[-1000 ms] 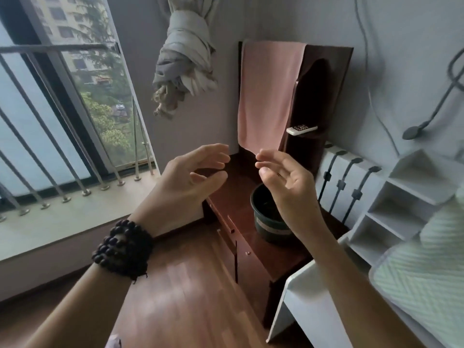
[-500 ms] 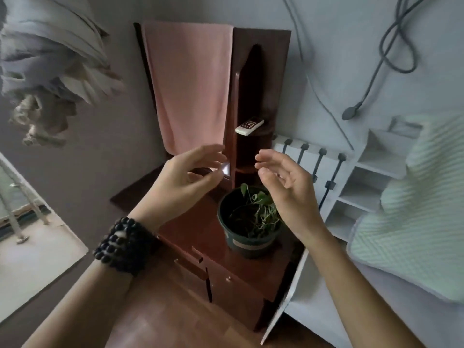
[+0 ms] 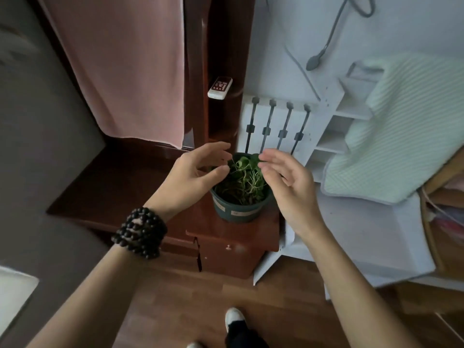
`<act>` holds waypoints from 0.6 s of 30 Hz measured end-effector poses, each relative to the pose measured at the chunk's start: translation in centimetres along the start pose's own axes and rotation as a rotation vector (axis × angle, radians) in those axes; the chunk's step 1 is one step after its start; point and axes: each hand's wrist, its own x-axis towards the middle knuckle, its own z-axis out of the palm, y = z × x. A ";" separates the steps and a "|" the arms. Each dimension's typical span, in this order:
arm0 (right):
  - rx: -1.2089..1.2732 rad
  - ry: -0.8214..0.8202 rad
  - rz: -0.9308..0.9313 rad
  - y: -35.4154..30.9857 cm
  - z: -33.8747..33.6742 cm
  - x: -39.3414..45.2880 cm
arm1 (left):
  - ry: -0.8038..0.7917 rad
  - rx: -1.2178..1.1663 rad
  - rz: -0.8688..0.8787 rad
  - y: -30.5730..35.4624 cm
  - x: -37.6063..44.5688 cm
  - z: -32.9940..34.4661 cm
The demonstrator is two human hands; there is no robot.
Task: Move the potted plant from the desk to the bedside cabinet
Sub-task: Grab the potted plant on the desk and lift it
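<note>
A small green plant in a dark green pot (image 3: 239,209) stands on the right end of a dark red-brown wooden cabinet (image 3: 125,187). My left hand (image 3: 193,179), with a dark bead bracelet on the wrist, hovers over the pot's left rim, fingers spread and empty. My right hand (image 3: 288,187) hovers over the pot's right side, fingers apart near the leaves, holding nothing. Both hands cover parts of the pot's rim.
A pink towel (image 3: 125,66) hangs behind the cabinet. A white remote (image 3: 220,87) lies on a small shelf above the pot. A white headboard with shelves (image 3: 334,136) and a pale green quilted cover (image 3: 401,126) lie to the right. Wooden floor and my shoe (image 3: 234,318) below.
The view has swung right and down from the window to the cabinet. Both hands have dropped closer to the pot, which now sits between them.
</note>
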 end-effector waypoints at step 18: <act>0.080 0.380 0.705 17.6 2.8 -2.7 | 0.099 -0.423 -0.712 -18.6 1.3 7.2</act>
